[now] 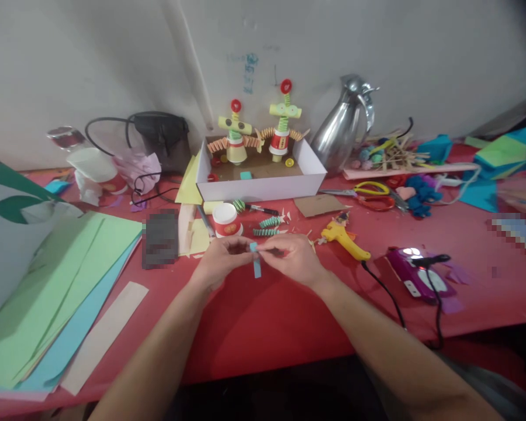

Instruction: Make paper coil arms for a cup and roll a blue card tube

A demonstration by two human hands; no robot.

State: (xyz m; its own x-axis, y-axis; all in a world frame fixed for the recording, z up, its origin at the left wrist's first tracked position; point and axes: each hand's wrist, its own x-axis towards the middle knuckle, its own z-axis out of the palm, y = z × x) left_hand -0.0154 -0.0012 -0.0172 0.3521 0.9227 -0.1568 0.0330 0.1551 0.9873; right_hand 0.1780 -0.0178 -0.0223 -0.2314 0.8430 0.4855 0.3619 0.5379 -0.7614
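Between my two hands hangs a short light-blue paper strip (257,268), its upper end bent where the fingertips meet. My left hand (227,257) pinches it from the left, and my right hand (289,257) grips it from the right. Just behind my left hand stands a red and white paper cup (227,220). Green pleated paper springs (266,232) lie on the red table beyond my fingers. To the right of my right hand rests a yellow hot glue gun (344,238) with a black cord.
A white box (258,188) holds two paper-cup figures (235,143) against the wall. A steel jug (339,126) and scissors (372,196) are at right, near a purple power strip (418,275). Coloured paper sheets (48,280) and a dark pixelated object (160,238) lie at left.
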